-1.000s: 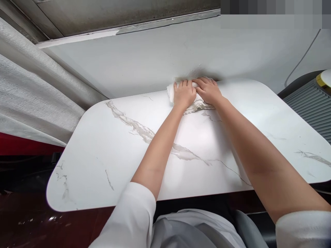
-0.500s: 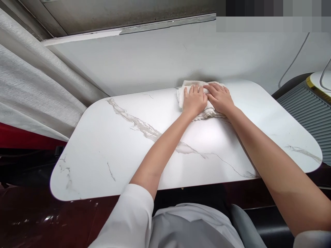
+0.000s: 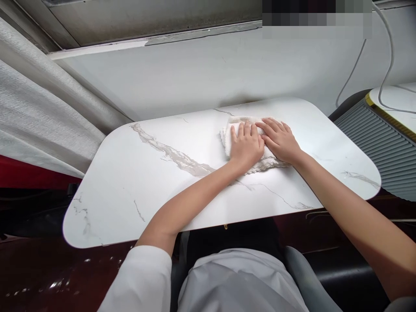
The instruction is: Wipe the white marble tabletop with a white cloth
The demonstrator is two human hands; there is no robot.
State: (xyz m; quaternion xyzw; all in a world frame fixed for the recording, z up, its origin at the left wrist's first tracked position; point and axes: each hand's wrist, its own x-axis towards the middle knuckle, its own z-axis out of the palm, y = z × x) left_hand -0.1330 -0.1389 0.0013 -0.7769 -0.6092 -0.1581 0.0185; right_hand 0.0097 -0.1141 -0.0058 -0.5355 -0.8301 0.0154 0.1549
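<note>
A folded white cloth [image 3: 238,122] with a ragged edge lies on the white marble-patterned tabletop [image 3: 130,182], towards the far edge and right of the middle. On its left half my left hand [image 3: 247,147] presses down flat, fingers spread and pointing away from me. My right hand [image 3: 281,141] lies flat over the cloth's right half, its fingers stretched out and angled to the left. The hands are side by side, with the right fingertips close to the left thumb. Parts of the cloth are hidden beneath both palms.
Behind the table rises a pale wall [image 3: 195,73] under a window frame. A white curtain [image 3: 42,104] hangs at the left. To the right stands a grey ribbed cabinet [image 3: 383,143] with a white top, and a white cable [image 3: 390,56] runs down to it.
Both hands have slid the cloth from the far table edge towards me. My left elbow has bent outward, and the view has shifted slightly to the right.
</note>
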